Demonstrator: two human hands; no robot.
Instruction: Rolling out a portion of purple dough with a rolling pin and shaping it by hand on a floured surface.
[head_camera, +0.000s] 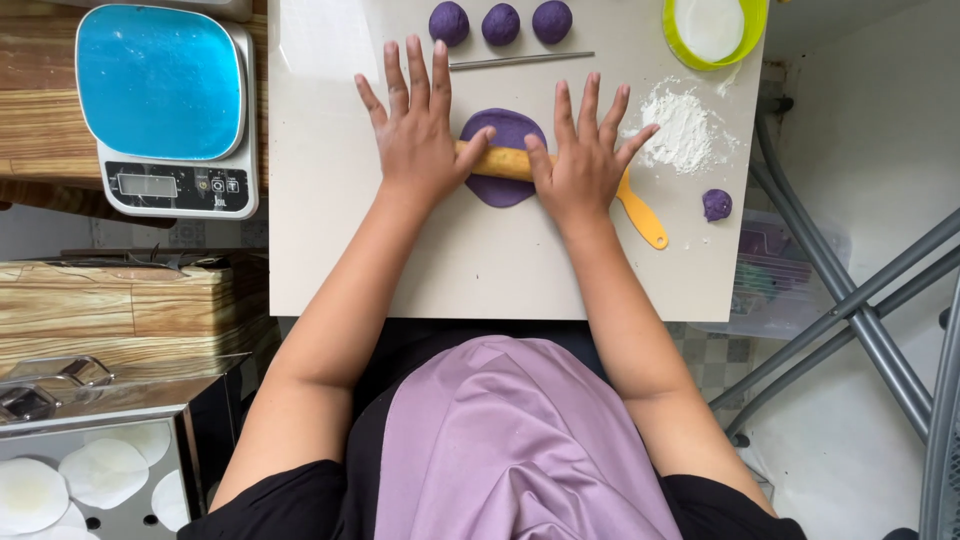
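Wooden rolling pin (505, 162) lies left-right across purple dough (503, 135), both hands' fingers (415, 75) flat, splayed.

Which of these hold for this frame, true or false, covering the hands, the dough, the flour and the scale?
1. Both hands (left hand, right hand) press flat on a wooden rolling pin over a flattened purple dough disc. True.
2. Five purple dough balls line the board's far edge. False: three purple dough balls sit there.
3. The pile of white flour lies right of the right hand. True.
4. The blue-topped kitchen scale carries a dough ball. False: its platform is bare.
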